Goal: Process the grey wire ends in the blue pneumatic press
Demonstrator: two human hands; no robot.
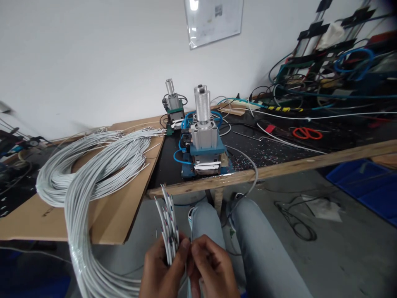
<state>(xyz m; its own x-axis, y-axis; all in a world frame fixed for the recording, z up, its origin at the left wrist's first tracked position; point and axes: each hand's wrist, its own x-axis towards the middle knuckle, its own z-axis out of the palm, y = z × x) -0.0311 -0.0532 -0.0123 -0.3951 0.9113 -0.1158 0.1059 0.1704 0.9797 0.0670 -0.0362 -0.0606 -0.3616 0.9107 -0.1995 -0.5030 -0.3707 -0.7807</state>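
Note:
My left hand (166,265) is closed around a bundle of white cable ends (169,223), which stick up above the fingers with small dark and coloured wire tips. Pressed against it, my right hand (211,265) pinches at one thin cable end between thumb and forefinger; the fingers hide most of it. From the hands, the long white cable bundle (77,223) curves down to the left and up onto a cardboard sheet (114,223), where it lies in loops. Clear wrap binds part of it.
A blue-based press with a silver cylinder (203,136) stands at the bench's front edge, a smaller press (174,105) behind it. Orange-handled tool (307,133), wires and scraps lie on the black benchtop (266,153). Machines with hoses (328,62) stand at the right.

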